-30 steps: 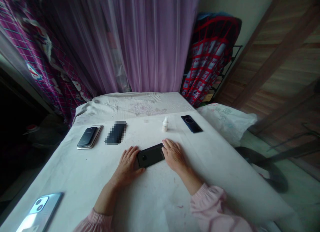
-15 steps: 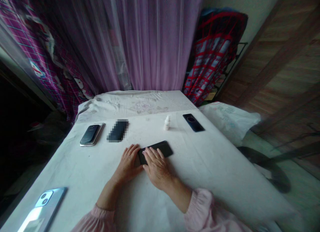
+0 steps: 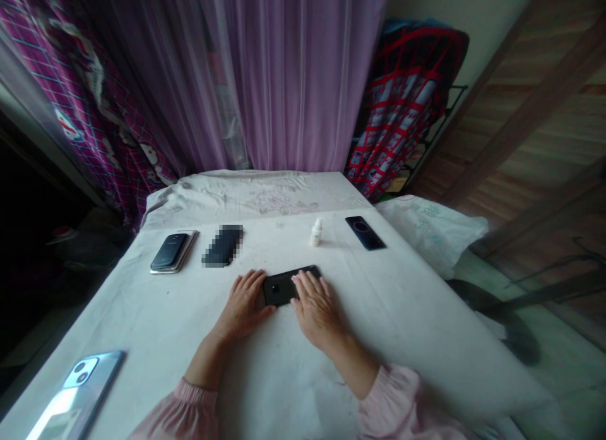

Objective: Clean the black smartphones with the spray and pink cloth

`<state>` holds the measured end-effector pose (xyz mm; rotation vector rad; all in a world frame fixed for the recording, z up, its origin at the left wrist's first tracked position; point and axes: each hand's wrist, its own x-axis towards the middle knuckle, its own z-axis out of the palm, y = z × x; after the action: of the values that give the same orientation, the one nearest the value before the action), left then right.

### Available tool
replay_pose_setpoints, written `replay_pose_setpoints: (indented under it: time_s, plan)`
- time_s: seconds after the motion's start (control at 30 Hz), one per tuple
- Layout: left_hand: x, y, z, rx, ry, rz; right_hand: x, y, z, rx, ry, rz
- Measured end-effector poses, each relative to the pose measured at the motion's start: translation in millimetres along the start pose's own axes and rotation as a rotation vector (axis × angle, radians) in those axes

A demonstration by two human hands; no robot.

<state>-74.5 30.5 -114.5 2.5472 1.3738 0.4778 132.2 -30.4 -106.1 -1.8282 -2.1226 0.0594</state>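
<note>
A black smartphone [image 3: 285,290] lies flat in the middle of the table, its back with a round camera patch facing up. At its left end, my left hand [image 3: 243,301] holds it between the thumb on the near edge and the fingers on the far side. My right hand [image 3: 318,304] lies flat on the phone's right part, fingers stretched out over the back. What is under the right palm is hidden. Beyond the phone stands a small white bottle [image 3: 316,233], apart from both hands.
A white cloth covers the table [image 3: 199,320]. At the left lie a dark phone on a lighter one [image 3: 173,251] and a pixelated dark object [image 3: 223,245]. A dark phone [image 3: 365,232] lies at the right, a silvery-blue phone [image 3: 80,392] front left. A purple curtain [image 3: 303,80] hangs behind.
My right hand has slid to the right along the phone's back, uncovering the camera patch. The phone has turned slightly, and my left hand stays at its left end.
</note>
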Motion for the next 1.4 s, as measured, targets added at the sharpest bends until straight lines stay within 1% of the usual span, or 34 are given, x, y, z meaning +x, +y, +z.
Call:
replay_pose_setpoints:
  time_s: [0.07,0.13,0.2,0.27,0.33,0.47,0.57,0.63,0.67,0.73,0.83,0.93,1.0,1.13,1.2,1.3,1.4]
  plan:
    - [1,-1,-1,-0.002,-0.008,0.001,-3,-19,1,0.042,-0.044,-0.098]
    - [2,-2,-1,-0.003,-0.016,0.002,-7,-31,-1,0.08,-0.091,-0.179]
    - [2,-3,-1,-0.007,-0.017,0.01,-12,-32,-5,0.098,-0.13,-0.229]
    - [2,-4,-1,-0.01,-0.013,0.02,-17,-21,-10,0.089,-0.157,-0.24]
    - [2,-5,0,-0.01,-0.01,0.024,-23,-4,-16,0.057,-0.172,-0.207]
    - [1,-5,2,-0.01,-0.008,0.026,-30,28,-23,-0.04,-0.167,-0.04]
    - [1,-5,1,-0.008,-0.012,0.026,-30,37,-24,-0.101,-0.15,0.078]
    - [1,-5,1,-0.004,-0.016,0.025,-28,32,-22,-0.109,-0.136,0.112]
    - [1,-5,0,-0.002,-0.017,0.024,-27,27,-20,-0.099,-0.134,0.102]
    - [2,-4,0,0.003,-0.024,0.017,-24,11,-16,-0.051,-0.143,0.031]
    - [2,-3,-1,0.007,-0.041,0.004,-22,-14,-10,0.038,-0.177,-0.129]
    - [2,-3,-2,-0.001,-0.051,0.005,-21,-24,-9,0.077,-0.198,-0.204]
    - [2,-3,-3,-0.009,-0.05,0.008,-22,-18,-10,0.068,-0.194,-0.171]
    - [2,-3,-3,-0.02,-0.047,0.015,-27,10,-16,-0.023,-0.149,0.042]
    - [2,-4,-2,-0.025,-0.048,0.02,-29,20,-17,-0.081,-0.134,0.121]
    - [2,-4,-1,-0.033,-0.037,0.024,-24,27,-15,-0.128,-0.116,0.161]
    - [3,-4,-1,-0.037,-0.048,0.02,-5,29,-12,-0.12,-0.113,0.175]
